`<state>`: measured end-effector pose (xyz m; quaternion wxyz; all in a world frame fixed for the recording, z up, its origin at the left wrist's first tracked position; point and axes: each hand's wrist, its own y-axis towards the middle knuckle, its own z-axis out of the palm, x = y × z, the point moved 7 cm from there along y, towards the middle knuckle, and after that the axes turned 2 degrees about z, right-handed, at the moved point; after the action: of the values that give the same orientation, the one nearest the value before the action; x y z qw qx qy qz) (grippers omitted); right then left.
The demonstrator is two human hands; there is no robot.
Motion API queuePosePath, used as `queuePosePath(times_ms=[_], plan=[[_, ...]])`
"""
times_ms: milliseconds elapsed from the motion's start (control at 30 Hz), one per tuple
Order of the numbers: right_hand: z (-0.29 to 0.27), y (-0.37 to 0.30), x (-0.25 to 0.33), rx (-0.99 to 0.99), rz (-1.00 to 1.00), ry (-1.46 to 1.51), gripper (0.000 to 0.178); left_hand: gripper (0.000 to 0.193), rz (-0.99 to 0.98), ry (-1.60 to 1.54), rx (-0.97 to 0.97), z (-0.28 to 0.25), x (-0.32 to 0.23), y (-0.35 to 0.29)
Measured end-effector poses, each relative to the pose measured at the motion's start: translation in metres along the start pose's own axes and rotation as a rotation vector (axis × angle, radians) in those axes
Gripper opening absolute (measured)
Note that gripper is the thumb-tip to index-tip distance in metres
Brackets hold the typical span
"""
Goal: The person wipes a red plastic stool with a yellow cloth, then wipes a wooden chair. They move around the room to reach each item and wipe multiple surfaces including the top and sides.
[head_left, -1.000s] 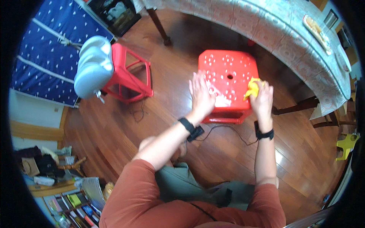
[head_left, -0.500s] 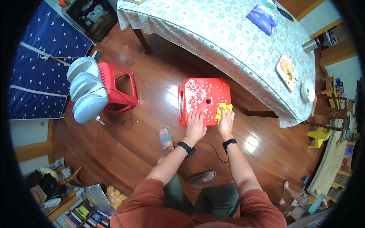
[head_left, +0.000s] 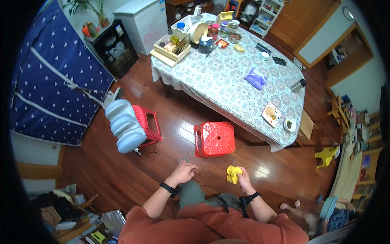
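In my right hand (head_left: 244, 179) is a crumpled yellow cloth (head_left: 234, 174), gripped between thumb and fingers above the floor. My left hand (head_left: 183, 172) hangs over my left knee, its fingers loosely stretched and holding nothing. A red plastic stool (head_left: 218, 139) stands upright in front of me, apart from both hands. Its square top has a patterned surface and a small hole in the middle.
At left, a light-blue cushioned device (head_left: 125, 127) rests against another red stool (head_left: 151, 124). A cloth-covered table (head_left: 227, 87) holds food, jars and a flask. Another person (head_left: 313, 213) is low at right. A yellow stool (head_left: 325, 156) stands beyond.
Both hands have left the stool top and drawn back toward me, the right one carrying the yellow cloth. The view has tilted up, showing more of the table and room.
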<state>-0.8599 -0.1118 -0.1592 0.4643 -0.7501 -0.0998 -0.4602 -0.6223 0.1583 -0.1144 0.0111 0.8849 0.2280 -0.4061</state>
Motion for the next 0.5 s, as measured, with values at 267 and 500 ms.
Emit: queuePosePath(times_ms=[267,500], plan=[[0.036,-0.031,0.145,0.161,-0.254,0.034,0.037,0.029,-0.039,-0.057,-0.01,-0.104,-0.074,-0.027],[0.036,-0.047,0.198,0.404,-0.53,-0.01,0.037,0.028,-0.127,-0.026,-0.243,-0.121,-0.16,-0.051]])
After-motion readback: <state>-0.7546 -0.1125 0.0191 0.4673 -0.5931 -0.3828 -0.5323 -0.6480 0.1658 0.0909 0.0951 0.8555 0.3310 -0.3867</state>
